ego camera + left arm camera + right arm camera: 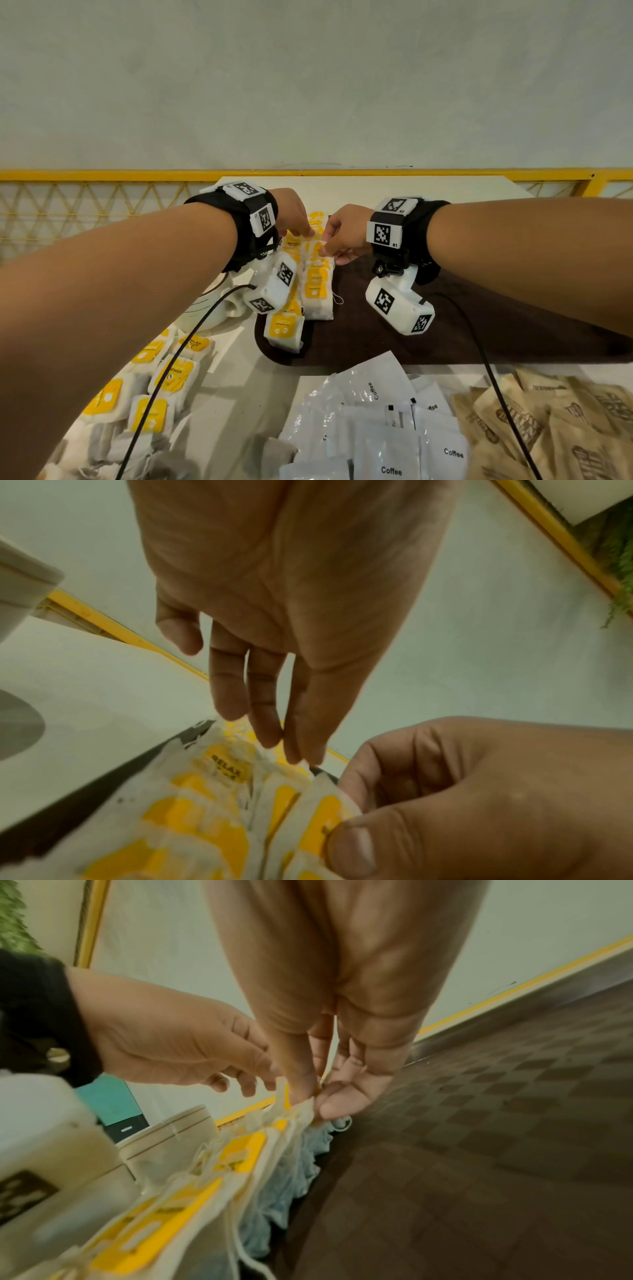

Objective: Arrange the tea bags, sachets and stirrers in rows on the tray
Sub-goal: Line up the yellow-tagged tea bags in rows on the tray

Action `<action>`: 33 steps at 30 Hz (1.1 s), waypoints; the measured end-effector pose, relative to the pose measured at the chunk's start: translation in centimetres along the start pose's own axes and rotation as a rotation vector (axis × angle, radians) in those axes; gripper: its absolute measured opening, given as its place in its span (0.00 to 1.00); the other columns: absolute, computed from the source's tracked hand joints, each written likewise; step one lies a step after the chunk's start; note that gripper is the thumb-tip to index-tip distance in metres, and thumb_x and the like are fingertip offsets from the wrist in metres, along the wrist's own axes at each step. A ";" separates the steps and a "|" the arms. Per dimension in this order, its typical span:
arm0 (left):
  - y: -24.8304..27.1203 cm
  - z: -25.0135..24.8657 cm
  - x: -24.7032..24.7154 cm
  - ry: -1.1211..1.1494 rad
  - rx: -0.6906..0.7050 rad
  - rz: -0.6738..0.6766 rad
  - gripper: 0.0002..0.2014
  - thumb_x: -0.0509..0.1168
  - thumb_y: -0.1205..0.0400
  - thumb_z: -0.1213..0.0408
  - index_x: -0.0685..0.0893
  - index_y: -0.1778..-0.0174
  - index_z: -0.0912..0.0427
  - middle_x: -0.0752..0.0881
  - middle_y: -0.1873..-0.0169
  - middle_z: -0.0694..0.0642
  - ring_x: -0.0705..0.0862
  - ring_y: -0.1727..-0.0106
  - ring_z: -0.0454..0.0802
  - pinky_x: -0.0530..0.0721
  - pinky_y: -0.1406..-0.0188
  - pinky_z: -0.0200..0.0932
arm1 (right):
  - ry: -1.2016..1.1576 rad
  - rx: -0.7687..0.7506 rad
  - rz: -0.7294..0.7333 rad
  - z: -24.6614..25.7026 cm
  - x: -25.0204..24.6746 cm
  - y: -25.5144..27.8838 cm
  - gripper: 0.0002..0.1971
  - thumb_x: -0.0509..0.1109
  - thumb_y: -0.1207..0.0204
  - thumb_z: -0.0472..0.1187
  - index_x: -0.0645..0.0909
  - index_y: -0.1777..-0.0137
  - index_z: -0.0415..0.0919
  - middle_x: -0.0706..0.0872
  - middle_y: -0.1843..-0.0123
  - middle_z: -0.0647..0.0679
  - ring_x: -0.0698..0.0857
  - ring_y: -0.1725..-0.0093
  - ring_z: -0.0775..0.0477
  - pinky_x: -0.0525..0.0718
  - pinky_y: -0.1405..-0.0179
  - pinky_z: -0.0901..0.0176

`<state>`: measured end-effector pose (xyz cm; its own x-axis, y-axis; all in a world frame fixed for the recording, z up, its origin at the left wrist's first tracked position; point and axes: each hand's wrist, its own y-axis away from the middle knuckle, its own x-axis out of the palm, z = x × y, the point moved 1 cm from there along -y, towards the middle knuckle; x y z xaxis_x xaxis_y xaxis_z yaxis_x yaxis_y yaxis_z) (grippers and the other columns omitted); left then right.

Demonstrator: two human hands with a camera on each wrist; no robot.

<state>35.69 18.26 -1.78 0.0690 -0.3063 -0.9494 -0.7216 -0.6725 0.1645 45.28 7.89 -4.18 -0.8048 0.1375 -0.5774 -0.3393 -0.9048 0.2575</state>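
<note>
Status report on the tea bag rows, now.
Right hand pinching a tea bag at the far end of the rows on the tray. Left hand open, fingertips on the rows. Coffee sachets untouched. Nothing blocking.

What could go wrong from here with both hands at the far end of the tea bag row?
1. The right hand pinches one yellow-tagged white tea bag that overlaps its neighbours; tugging it may drag the row askew.
2. The black cable trailing from the left wrist crosses the loose tea bags beside the dark brown tray and could sweep them.
3. Loose tag strings may snag fingers.
</note>
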 end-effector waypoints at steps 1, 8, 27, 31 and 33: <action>0.1 -0.1 -0.1 -0.003 -0.013 -0.038 0.13 0.70 0.21 0.55 0.89 0.51 0.62 0.88 0.54 0.53 0.82 0.58 0.48 0.77 0.65 0.37 | 0.000 -0.002 0.000 0.0 0.0 0.0 0.09 0.75 0.28 0.27 0.77 0.63 0.35 0.80 0.67 0.40 0.80 0.70 0.48 0.88 0.69 0.61; 0.5 0.2 0.1 -0.018 -0.066 0.049 0.19 0.74 0.25 0.52 0.89 0.46 0.62 0.89 0.52 0.56 0.86 0.51 0.53 0.80 0.51 0.42 | -0.027 -0.016 -0.059 -0.1 0.0 -0.1 0.14 0.77 0.32 0.24 0.75 0.57 0.37 0.82 0.65 0.39 0.84 0.68 0.43 0.90 0.60 0.51; 0.8 0.0 0.3 -0.032 -0.054 0.047 0.16 0.73 0.24 0.58 0.88 0.44 0.63 0.88 0.51 0.60 0.81 0.55 0.50 0.76 0.69 0.38 | -0.058 0.019 -0.064 -0.3 -0.9 1.5 0.06 0.70 0.24 0.27 0.81 0.62 0.32 0.83 0.72 0.42 0.84 0.69 0.47 0.88 0.64 0.57; 1.6 0.2 -0.8 -0.046 -0.049 0.050 0.16 0.75 0.26 0.53 0.89 0.47 0.59 0.84 0.62 0.52 0.81 0.55 0.48 0.75 0.71 0.36 | -0.047 0.001 0.054 -0.7 -0.6 2.4 0.05 0.73 0.27 0.25 0.81 0.62 0.31 0.86 0.69 0.40 0.87 0.69 0.49 0.90 0.67 0.61; 1.9 0.0 -0.7 -0.110 -0.046 0.113 0.19 0.76 0.29 0.48 0.89 0.48 0.56 0.86 0.57 0.53 0.83 0.52 0.49 0.76 0.69 0.37 | -0.057 -0.005 0.058 -0.8 -0.3 2.5 0.06 0.73 0.28 0.23 0.81 0.62 0.31 0.86 0.68 0.39 0.87 0.71 0.50 0.90 0.66 0.61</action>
<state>34.25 17.20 -0.77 -0.0883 -0.3080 -0.9473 -0.6876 -0.6692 0.2817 45.05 5.31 -3.97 -0.8493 0.1074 -0.5169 -0.2893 -0.9137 0.2855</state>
